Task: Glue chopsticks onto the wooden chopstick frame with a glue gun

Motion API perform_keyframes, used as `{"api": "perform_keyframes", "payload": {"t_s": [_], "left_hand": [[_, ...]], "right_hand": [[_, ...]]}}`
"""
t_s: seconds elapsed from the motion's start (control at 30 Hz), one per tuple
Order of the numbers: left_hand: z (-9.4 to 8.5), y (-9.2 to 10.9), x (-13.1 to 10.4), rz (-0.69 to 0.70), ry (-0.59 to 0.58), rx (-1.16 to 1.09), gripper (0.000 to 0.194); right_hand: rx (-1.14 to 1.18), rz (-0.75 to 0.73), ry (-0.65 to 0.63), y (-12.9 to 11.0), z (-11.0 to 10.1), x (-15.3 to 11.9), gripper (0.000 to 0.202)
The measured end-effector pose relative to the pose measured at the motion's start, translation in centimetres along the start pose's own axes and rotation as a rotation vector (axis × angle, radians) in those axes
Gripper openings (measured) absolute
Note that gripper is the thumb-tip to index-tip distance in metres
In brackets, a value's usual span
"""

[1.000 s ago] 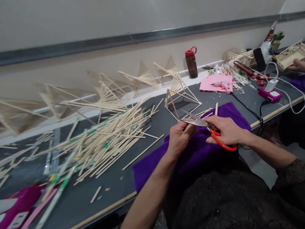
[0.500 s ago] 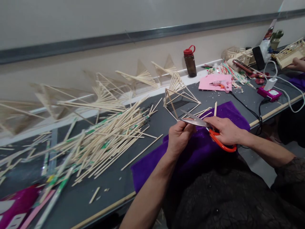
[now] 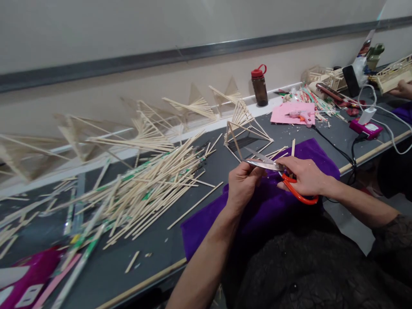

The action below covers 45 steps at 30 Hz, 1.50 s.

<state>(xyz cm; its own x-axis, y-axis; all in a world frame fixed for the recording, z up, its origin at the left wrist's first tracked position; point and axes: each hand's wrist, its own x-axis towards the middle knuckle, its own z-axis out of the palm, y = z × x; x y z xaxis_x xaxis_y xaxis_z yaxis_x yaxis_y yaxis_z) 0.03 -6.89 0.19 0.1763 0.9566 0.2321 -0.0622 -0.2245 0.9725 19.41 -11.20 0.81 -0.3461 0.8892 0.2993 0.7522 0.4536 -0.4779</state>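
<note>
My right hand [image 3: 304, 175] is wrapped round the handle of orange-handled scissors [image 3: 298, 192], whose metal blades point left and stand a little apart. Close to the blades, my left hand [image 3: 241, 184] is closed in a pinch; what its fingers hold is hidden. Both hands are above a purple cloth [image 3: 206, 229] at the table's front edge. Just beyond them stands a small frame of thin wooden sticks [image 3: 240, 118]. A few short sticks [image 3: 273, 152] lie at the cloth's far edge.
A large pile of wooden sticks [image 3: 154, 189] spreads to the left. More twisted stick models [image 3: 144, 133] line the wall, near a red-capped bottle [image 3: 259, 88]. At right are a pink glue gun [image 3: 301, 116], a purple power block [image 3: 365, 128] with cables, and another person's hand [image 3: 402, 90].
The whole view has shifted slightly, so the table things appear a little further right and lower. My hands and the scissors keep nearly the same pose.
</note>
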Motion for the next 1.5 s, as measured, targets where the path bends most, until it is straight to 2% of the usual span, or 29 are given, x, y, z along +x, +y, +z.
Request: {"api": "perform_keyframes", "payload": {"t_s": [0.1,0.33,0.57,0.73,0.97,1.1,1.27,1.5], "left_hand": [[-0.2,-0.3,-0.1,-0.009,-0.023,0.012,0.022],[-0.7,-1.3,-0.1,0.007,-0.075,0.052,0.026],[-0.7,-1.6,-0.2,0.055,-0.079,0.071,0.028],[-0.6,-1.4,-0.3,0.093,-0.048,0.102,0.028],[0.1,-0.2,-0.1,0.039,-0.017,0.043,0.018],[0.0,-0.1,0.0,0.025,0.004,-0.015,0.022],[-0.5,-0.5,-0.1,0.000,-0.039,-0.003,0.028],[-0.3,-0.4,-0.3,-0.043,-0.080,0.018,0.028]], "right_hand": [[-0.013,0.006,-0.037,-0.2,-0.6,-0.1,0.058],[0.033,0.013,-0.120,-0.1,-1.1,-0.4,0.059],[0.072,0.002,-0.127,-0.1,-0.9,-0.3,0.042],[0.034,-0.022,-0.078,0.0,-0.8,-0.2,0.040],[-0.018,-0.007,-0.042,0.1,-0.5,0.2,0.042],[-0.014,-0.001,-0.043,-0.1,-0.7,0.3,0.042],[-0.022,0.008,-0.073,-0.3,-1.2,0.1,0.054],[0.032,-0.022,-0.133,0.1,-1.3,-0.3,0.058]]}}
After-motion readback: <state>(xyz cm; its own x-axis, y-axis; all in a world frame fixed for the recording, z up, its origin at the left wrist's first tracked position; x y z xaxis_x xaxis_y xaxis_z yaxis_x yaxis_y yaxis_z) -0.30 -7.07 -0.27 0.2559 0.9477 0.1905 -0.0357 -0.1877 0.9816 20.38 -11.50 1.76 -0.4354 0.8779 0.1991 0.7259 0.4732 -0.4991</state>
